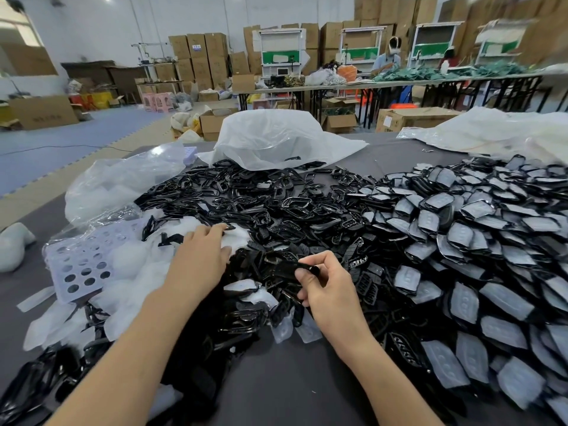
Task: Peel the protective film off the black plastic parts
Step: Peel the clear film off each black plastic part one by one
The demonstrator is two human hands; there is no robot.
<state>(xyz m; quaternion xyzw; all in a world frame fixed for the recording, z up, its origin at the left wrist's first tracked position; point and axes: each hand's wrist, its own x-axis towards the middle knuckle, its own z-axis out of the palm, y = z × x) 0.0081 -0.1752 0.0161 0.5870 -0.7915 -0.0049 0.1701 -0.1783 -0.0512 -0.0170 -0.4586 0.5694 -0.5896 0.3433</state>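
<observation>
My right hand (325,284) pinches a small black plastic part (307,267) between thumb and forefinger, just above the heap near the table's middle. My left hand (201,256) reaches forward over a pile of peeled white film (135,272), its fingers stretched out and touching film scraps and a black part at the fingertips. To the right lies a large heap of black parts covered in pale film (479,241). Bare black parts (261,204) are heaped behind and between the hands.
A perforated lilac sheet (83,262) lies left of my left hand. Clear plastic bags (276,139) sit at the back of the grey table (292,382). Beyond are cardboard boxes, long work tables and a seated person.
</observation>
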